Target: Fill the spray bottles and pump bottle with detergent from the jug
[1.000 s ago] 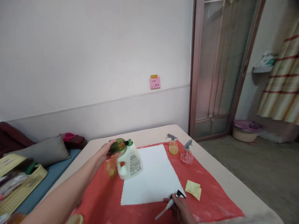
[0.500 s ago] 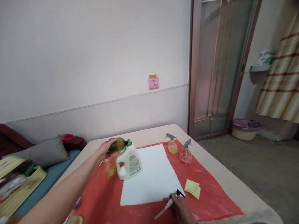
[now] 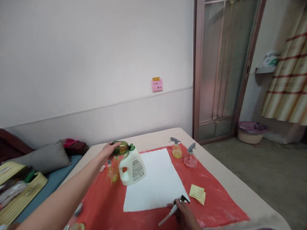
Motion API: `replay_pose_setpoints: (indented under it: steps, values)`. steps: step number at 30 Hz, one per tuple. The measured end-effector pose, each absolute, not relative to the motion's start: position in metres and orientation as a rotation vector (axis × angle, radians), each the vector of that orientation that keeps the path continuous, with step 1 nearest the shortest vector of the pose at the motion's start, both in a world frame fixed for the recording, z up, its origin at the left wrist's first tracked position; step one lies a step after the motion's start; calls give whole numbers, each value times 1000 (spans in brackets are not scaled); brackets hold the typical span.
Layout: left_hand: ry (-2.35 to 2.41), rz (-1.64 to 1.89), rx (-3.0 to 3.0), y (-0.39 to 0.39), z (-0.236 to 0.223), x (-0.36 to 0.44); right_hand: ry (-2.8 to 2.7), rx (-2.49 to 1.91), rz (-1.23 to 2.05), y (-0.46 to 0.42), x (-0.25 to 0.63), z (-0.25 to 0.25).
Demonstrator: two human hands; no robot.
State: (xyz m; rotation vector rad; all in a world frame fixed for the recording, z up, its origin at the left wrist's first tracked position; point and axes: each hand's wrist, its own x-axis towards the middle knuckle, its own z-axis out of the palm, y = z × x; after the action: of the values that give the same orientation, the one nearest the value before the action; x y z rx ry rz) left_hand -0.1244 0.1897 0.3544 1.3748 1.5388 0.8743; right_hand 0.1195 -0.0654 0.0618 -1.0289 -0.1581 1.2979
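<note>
Far left: straw basket (image 3: 35, 188), open, holding a clear plastic bag and a green-capped item; other contents too blurred to identify. Bottom left: amber-lidded container (image 3: 78, 226), cut by the frame edge, contents unseen.

Left of centre: clear spray bottle (image 3: 113, 175) on the red cloth (image 3: 216, 206), yellowish slice-like shape low in it. Above it, left hand (image 3: 107, 151), fingers clamped round the green bottle (image 3: 121, 148). Bottle lies near horizontal, neck at the green-rimmed mouth of the white jug (image 3: 137, 167); orange-amber patch visible through its wall. Whether liquid is flowing: cannot tell.

Jug upright, label facing the viewer, opaque, level unknown. It stands on the left part of the white sheet (image 3: 155, 187), centre of the worktop (image 3: 225, 183).

Lower centre: right hand (image 3: 184, 213), fingers closed on the black-and-white pump (image 3: 174, 209), tube pointing down-left.

Right of centre: yellow spray bottle (image 3: 177, 151), yellow low inside; folded yellow cloth (image 3: 198, 193); pink spray bottle (image 3: 190, 160), pink inside. Right, on floor: beige basin (image 3: 250, 136) holding purple material.
</note>
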Motion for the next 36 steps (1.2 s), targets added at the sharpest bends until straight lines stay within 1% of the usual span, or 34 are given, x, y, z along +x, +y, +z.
replay_pose_setpoints:
  steps: [10, 23, 36]
  values:
    - [1647, 896, 1588, 198, 365, -122, -149, -1011, 1304, -64, 120, 59]
    - [1656, 833, 2058, 206, 375, -107, -131, -993, 1311, -66, 120, 59]
    - [1443, 554, 2614, 194, 386, -98, -138, -1021, 1303, -66, 119, 62]
